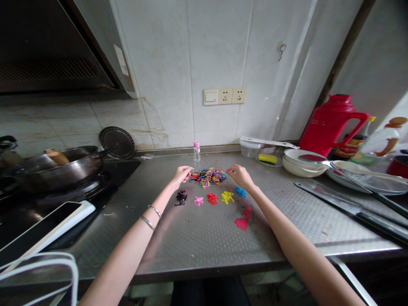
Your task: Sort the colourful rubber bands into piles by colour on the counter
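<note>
A mixed heap of small, colourful rubber bands point(208, 177) lies on the steel counter between my hands. At the heap's left edge is my left hand point(182, 175), its fingers drawn together in a pinch; anything in them is too small to make out. My right hand point(239, 175) is at the right edge, thumb and fingers also pinched, and its fingertips are too small to read. In front of the heap lie single-colour piles: black bands point(181, 198), pink bands point(198, 201), red bands point(212, 198), yellow bands point(227, 196) and, beside my right wrist, blue bands point(241, 191).
A small pink-capped bottle point(196, 151) stands behind the heap. Red flat scraps point(242, 221) lie near my right forearm. Bowls point(302, 165), a cleaver point(334, 199) and a red thermos point(328, 125) are on the right; a pan point(60, 170) sits on the stove at left.
</note>
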Demonstrator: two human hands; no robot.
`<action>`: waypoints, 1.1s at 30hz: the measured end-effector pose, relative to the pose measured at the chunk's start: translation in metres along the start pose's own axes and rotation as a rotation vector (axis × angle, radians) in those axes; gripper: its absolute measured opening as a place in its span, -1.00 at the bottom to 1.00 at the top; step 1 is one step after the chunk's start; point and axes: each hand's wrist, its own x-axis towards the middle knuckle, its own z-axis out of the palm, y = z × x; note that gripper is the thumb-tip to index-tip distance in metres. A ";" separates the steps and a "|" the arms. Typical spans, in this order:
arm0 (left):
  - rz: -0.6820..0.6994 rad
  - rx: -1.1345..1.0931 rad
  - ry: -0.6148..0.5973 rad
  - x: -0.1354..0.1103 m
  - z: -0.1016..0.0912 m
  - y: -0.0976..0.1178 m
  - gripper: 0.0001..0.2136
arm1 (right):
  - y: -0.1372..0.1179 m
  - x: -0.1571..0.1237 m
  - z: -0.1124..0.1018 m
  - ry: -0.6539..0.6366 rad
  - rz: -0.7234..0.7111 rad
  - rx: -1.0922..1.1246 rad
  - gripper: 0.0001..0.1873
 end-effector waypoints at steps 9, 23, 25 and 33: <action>0.009 0.047 0.011 -0.002 0.001 0.000 -0.82 | -0.079 -0.020 0.004 -0.232 -0.463 0.252 -0.74; 0.026 0.109 -0.012 -0.003 0.003 -0.002 -0.79 | -0.100 -0.038 0.013 -0.312 -0.623 0.043 -0.76; 0.021 0.139 -0.012 -0.001 0.002 -0.004 -0.77 | -0.098 -0.036 0.011 -0.295 -0.618 0.035 -0.77; 0.117 0.450 -0.095 0.002 -0.001 -0.009 -0.86 | -0.067 -0.019 -0.004 -0.231 -0.392 -0.071 -0.72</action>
